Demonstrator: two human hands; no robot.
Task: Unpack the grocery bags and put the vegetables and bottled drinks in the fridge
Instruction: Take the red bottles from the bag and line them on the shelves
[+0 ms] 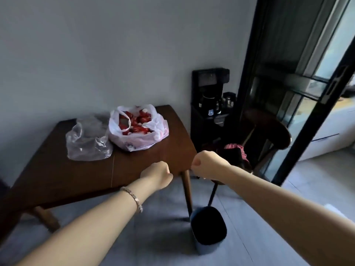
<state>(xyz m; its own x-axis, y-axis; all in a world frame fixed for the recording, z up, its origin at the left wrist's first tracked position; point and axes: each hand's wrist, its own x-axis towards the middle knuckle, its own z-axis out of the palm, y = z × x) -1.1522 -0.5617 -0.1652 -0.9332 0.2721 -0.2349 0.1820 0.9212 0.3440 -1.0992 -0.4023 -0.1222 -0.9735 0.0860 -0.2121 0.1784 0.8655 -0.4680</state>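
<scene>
Counting from the left, we find two plastic bags on the dark wooden table (57,169): one clear bag (86,141), crumpled and lying flat, and just beside it one white bag (138,129) standing open with red-labelled, white-capped bottles (134,121) packed inside; how many bottles we cannot tell. The two bags touch at their near edges, toward the table's far side by the wall.

We hold out both our arms. Our left hand (156,174) is curled into a loose fist over the table's near right corner, fingers pressed together, gripping nothing we can see; one bracelet (132,196) circles that wrist. Our right hand (208,164) is likewise fisted just past the corner, fingers tucked in, empty as far as the view shows.

Below the corner, on the grey tiled floor (153,227), stands one dark bin (208,229). Further right, one black appliance stand (209,104) with a jug sits against the grey wall (96,54), then one wooden chair (269,135) with a pink cloth (235,148) on it, then a black-framed glass door (299,93).
</scene>
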